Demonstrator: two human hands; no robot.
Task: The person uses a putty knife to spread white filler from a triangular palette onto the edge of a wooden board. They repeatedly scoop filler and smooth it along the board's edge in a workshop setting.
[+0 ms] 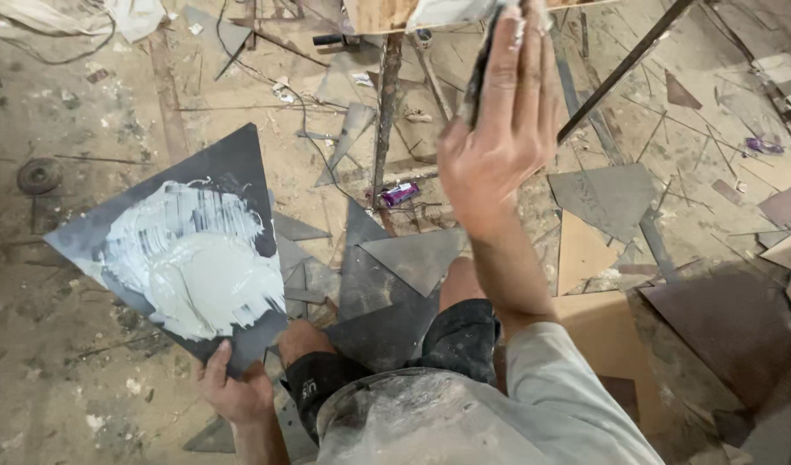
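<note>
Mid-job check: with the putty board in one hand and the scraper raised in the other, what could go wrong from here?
1. The left hand grips the dark triangular board by one corner only; the heap of pale putty on it could slide off if it tilts.
2. Sharp-cornered sheet offcuts litter the floor around the bare knees; a slip could cut.
3. The right hand works the scraper overhead, so putty may drip down.

Dusty floor (59, 344) strewn with grey triangular offcuts (412, 258) and cables (283, 95).
</note>
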